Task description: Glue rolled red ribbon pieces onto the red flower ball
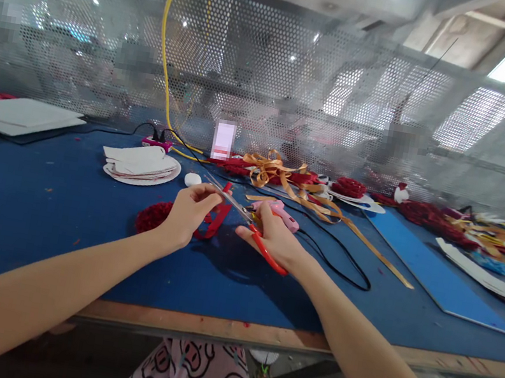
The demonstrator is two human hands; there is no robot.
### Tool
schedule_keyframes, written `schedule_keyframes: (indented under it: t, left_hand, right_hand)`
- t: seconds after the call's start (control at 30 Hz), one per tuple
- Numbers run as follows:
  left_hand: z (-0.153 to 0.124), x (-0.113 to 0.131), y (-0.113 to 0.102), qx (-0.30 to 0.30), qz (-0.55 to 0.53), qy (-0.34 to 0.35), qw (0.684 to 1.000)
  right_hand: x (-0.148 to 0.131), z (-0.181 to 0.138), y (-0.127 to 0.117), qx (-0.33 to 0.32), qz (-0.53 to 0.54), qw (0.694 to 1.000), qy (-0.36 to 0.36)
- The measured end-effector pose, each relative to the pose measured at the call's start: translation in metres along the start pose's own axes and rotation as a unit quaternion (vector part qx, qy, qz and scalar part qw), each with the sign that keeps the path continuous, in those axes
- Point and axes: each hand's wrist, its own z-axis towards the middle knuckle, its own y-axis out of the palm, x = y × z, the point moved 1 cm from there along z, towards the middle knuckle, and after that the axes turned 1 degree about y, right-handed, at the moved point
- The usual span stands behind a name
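Observation:
My left hand (pixel 191 212) pinches a strip of red ribbon (pixel 216 222) between thumb and fingers. Part of the ribbon hangs below the hand. In my right hand (pixel 274 234) is a pair of scissors with red handles (pixel 266 252). Their blades point up and left, crossing the ribbon close to my left fingertips. Whether the blades are parted I cannot tell. A dark red fluffy bundle (pixel 152 217) lies on the table, partly behind my left hand. Just beyond my right hand lies a pink glue gun (pixel 283 213), partly hidden, with a black cord.
White cut pieces (pixel 140 165) are stacked at left, near a small white round object (pixel 192 180). Gold ribbon (pixel 274 172) and red material lie tangled at the back. A blue board (pixel 432 271) is at right. Behind the table stands a perforated metal screen (pixel 265 55) with a yellow cable (pixel 165 39).

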Motion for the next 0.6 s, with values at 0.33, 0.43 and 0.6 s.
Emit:
schedule_keyframes:
  t: [0.33, 0.43, 0.6]
  left_hand:
    - [0.0023, -0.0017, -0.0005, 0.022, 0.002, -0.028, 0.999]
    - [0.0019, -0.0031, -0.0009, 0.016, 0.030, -0.041, 0.999]
    - [-0.0024, -0.0043, 0.0008, -0.035, 0.060, -0.042, 0.997]
  right_hand:
    - [-0.0033, -0.0001, -0.0035, 0.009, -0.067, 0.996, 0.051]
    - [-0.0013, 0.0013, -0.0027, 0.045, -0.036, 0.996, 0.075]
    - [0.0061, 0.0071, 0.0019, 0.072, 0.114, 0.987, 0.092]
